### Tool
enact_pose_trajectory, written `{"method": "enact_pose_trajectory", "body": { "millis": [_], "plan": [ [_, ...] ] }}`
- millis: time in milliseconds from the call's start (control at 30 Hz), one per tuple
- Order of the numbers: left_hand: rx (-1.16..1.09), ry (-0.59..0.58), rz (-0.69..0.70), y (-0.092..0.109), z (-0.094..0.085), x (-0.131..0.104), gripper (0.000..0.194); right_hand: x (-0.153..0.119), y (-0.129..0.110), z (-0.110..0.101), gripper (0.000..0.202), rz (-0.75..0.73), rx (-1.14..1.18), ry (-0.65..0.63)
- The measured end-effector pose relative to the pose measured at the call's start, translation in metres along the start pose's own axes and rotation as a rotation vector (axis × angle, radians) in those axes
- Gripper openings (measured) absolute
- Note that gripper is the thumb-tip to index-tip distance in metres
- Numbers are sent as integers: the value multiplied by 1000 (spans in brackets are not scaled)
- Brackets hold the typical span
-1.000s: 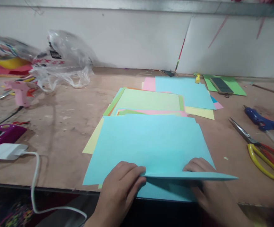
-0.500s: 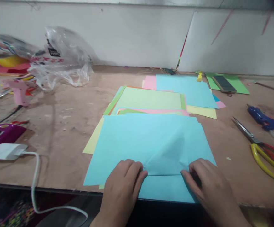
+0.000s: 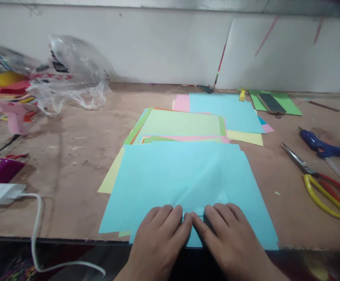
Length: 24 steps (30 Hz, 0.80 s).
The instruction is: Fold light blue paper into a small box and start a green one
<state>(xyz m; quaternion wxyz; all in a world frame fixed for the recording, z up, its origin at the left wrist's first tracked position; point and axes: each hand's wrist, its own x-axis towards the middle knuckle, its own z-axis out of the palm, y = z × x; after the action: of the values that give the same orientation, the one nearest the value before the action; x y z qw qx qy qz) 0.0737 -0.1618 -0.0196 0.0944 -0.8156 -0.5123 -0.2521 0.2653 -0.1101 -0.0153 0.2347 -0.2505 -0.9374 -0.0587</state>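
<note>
A light blue sheet of paper point(image 3: 176, 168) lies at the table's front edge on top of other sheets, with a raised crease slanting across it. Close to me, a fold line runs crosswise on the blue paper. My left hand point(image 3: 164, 238) grips this fold from the left, fingers curled on top. From the right, my right hand point(image 3: 228, 238) has its thumb and fingers closed at the same fold. The two thumb tips nearly meet at the middle. Part of the fold is hidden under my fingers.
Scissors point(image 3: 313, 173) and a blue glue gun point(image 3: 322, 144) lie on the right. Behind are stacked coloured sheets point(image 3: 184, 121) and a phone point(image 3: 271, 103). Leftward are a plastic bag point(image 3: 73, 78), a pink glue gun point(image 3: 14, 117) and a white charger point(image 3: 2, 194) with its cable.
My right hand has slid left along the fold until the thumbs nearly touch. My left hand has shifted slightly right. The view has moved a little to the right.
</note>
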Motion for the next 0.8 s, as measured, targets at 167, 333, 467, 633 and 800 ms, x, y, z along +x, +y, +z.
{"method": "enact_pose_trajectory", "body": {
  "millis": [167, 333, 467, 633, 800],
  "plan": [
    [-13, 9, 10, -3, -1, -7, 19, -3, -4, 5, 34, -47, -52, 0],
    [-54, 66, -8, -8, -3, -11, 17, -15, 0, 1, 36, -55, -39, -11],
    [-96, 72, -10, -10, -3, -19, 17, -27, 9, -11, 38, -15, -110, -40],
    [-96, 65, 6, -16, -7, -28, 20, -36, 18, -20, 37, 26, -158, -54],
    [-22, -32, 10, -22, -16, -39, 27, -37, 20, -22, 33, 9, -148, -57]
  ]
}}
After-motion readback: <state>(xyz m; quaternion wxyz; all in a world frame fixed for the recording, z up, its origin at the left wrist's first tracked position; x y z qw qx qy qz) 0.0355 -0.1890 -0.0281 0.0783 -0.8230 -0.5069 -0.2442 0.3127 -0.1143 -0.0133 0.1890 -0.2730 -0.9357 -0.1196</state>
